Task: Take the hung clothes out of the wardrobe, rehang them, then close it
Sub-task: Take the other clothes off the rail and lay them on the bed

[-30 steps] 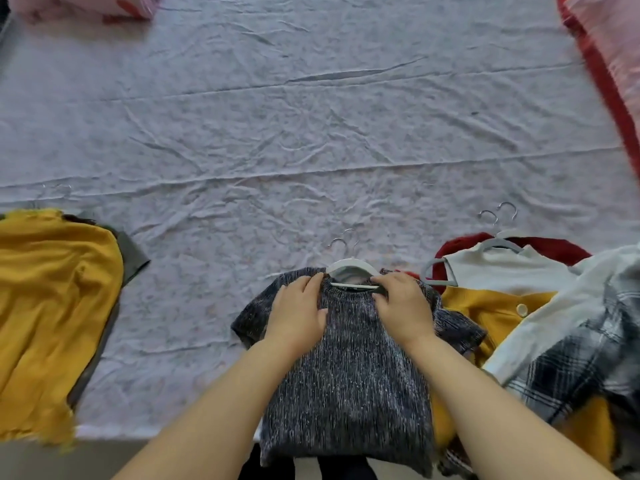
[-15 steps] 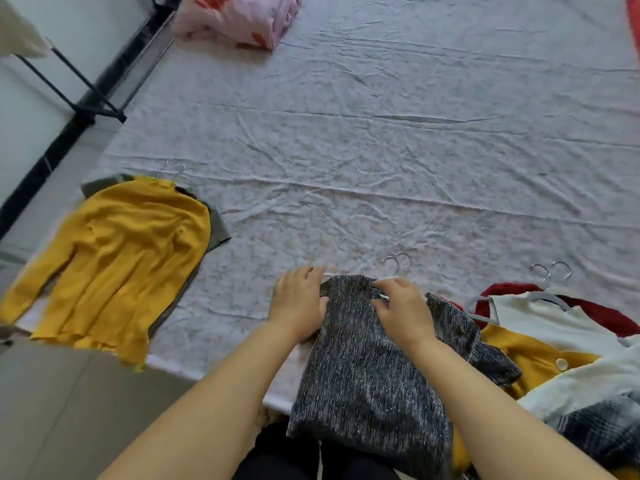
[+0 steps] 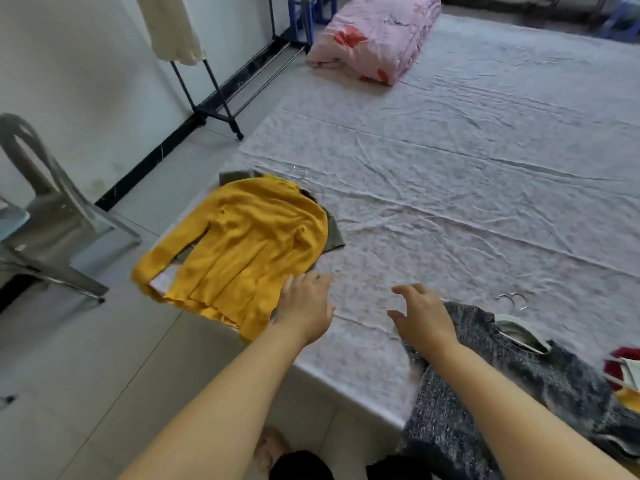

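Observation:
A grey knit sweater [image 3: 540,379] on a white hanger [image 3: 519,327] lies at the bed's near edge, right of my arms. A yellow sweater [image 3: 242,247] lies over an olive garment [image 3: 334,232] at the bed's left corner, partly hanging off. My left hand [image 3: 304,306] hovers beside the yellow sweater's lower right edge with relaxed fingers, holding nothing. My right hand [image 3: 420,315] is spread over the sheet just left of the grey sweater, empty. More hung clothes [image 3: 623,368] peek in at the right edge.
The bed [image 3: 450,161] is covered by a wrinkled pale sheet. A folded pink floral quilt [image 3: 374,36] sits at its far end. A black clothes rack [image 3: 214,98] with a cream garment stands by the left wall. A grey plastic chair [image 3: 45,220] is at far left.
Both hands let go of the grey sweater's collar and moved left toward the yellow sweater. The view swung left, bringing the rack, chair and floor into sight.

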